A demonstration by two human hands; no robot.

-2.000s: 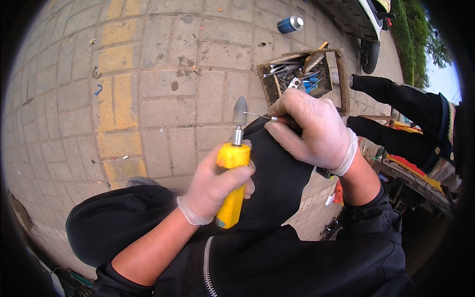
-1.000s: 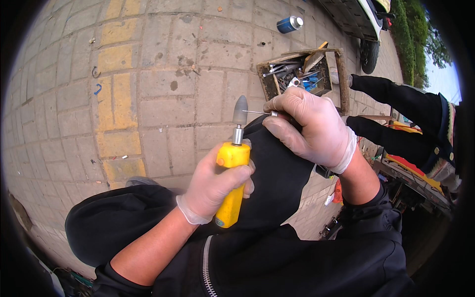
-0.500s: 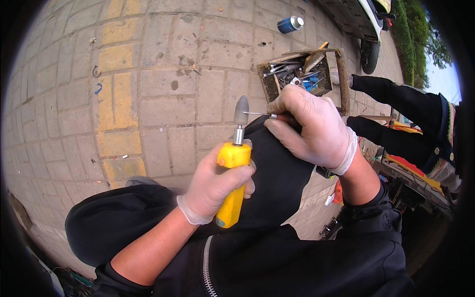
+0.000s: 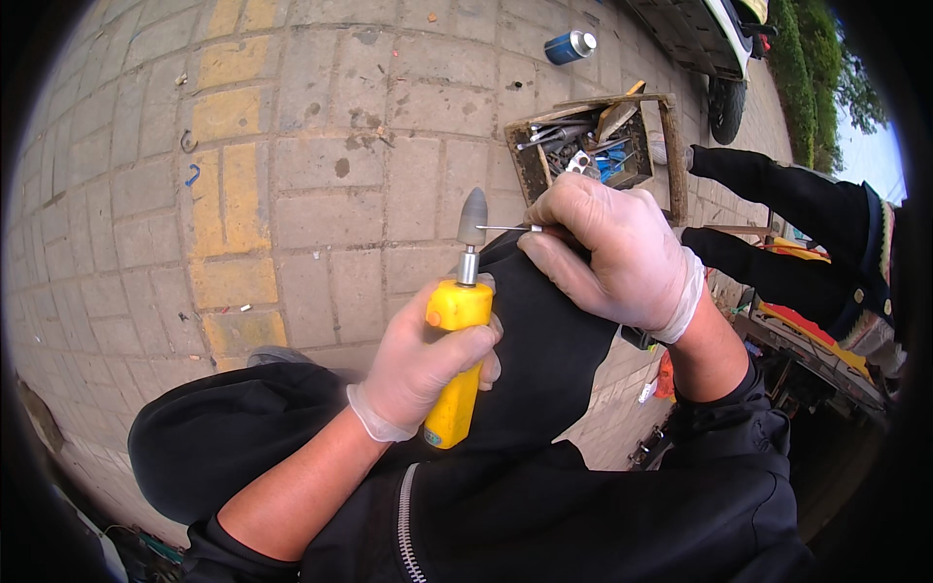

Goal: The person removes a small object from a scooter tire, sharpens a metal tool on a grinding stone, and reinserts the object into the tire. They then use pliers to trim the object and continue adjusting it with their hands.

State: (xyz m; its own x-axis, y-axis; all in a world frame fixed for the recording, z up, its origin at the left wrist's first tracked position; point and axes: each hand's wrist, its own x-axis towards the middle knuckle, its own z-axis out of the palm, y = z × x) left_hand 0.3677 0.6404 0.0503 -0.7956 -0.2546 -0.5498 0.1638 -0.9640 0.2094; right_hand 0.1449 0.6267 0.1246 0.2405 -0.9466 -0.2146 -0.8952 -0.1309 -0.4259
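Note:
My left hand (image 4: 420,352), in a thin whitish glove, is wrapped round the yellow body of a handheld rotary grinder (image 4: 455,398). A grey, bullet-shaped grinding stone (image 4: 473,216) points up and away from its metal collet. My gloved right hand (image 4: 617,248) is closed on the handle of a thin metal awl (image 4: 505,228), which it mostly covers. The awl's slim shaft points left, and its tip meets the right side of the stone near its base. Whether the stone is spinning, I cannot tell.
Beyond my right hand stands an open wooden toolbox (image 4: 525,165) full of tools. A blue canister (image 4: 570,48) lies on the brick paving farther off. At the right are a person's dark-trousered legs (image 4: 792,194) and a vehicle wheel (image 4: 726,110).
My right hand has shifted very slightly, and the awl's tip sits marginally lower against the stone. The left hand and grinder hold practically the same position.

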